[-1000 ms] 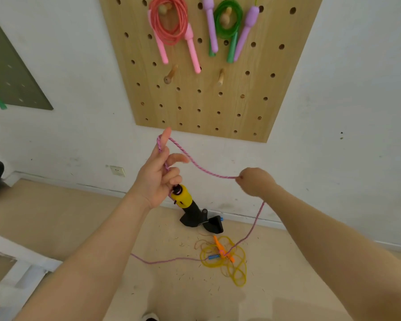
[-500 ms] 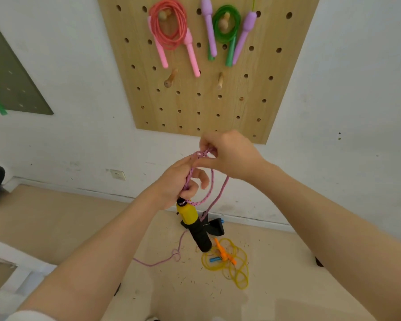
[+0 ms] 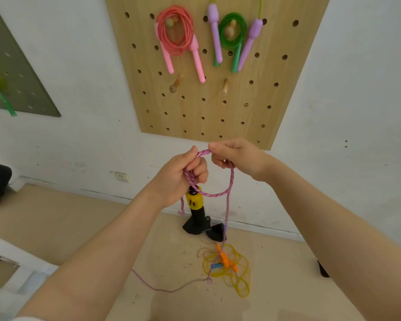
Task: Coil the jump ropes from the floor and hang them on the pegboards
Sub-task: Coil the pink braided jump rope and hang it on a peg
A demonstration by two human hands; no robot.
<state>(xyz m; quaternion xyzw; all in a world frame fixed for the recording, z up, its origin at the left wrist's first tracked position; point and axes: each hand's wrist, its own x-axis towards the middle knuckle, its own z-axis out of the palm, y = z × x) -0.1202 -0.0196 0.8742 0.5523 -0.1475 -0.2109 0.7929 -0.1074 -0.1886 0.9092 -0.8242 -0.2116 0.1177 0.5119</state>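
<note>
My left hand (image 3: pixel 180 176) grips coils of a pink braided jump rope (image 3: pixel 229 184), whose yellow and black handle (image 3: pixel 195 205) hangs below the fist. Close beside it, my right hand (image 3: pixel 237 158) pinches the same rope and holds a loop that sags between the two hands. The rope's free length drops to the floor and trails left. A yellow jump rope with orange handles (image 3: pixel 229 267) lies tangled on the floor. On the wooden pegboard (image 3: pixel 206 107) hang a coiled pink rope (image 3: pixel 176 33) and a green rope with purple handles (image 3: pixel 233 34).
Two bare wooden pegs (image 3: pixel 176 83) stick out of the board under the hung ropes. A grey pegboard (image 3: pixel 16 72) with a green rope is on the wall at left. A black object (image 3: pixel 214 232) lies by the skirting. White furniture (image 3: pixel 9 269) stands at lower left.
My right hand came in from the right to meet the left, laying a new loop of pink rope there. The slack on the floor has been drawn closer.
</note>
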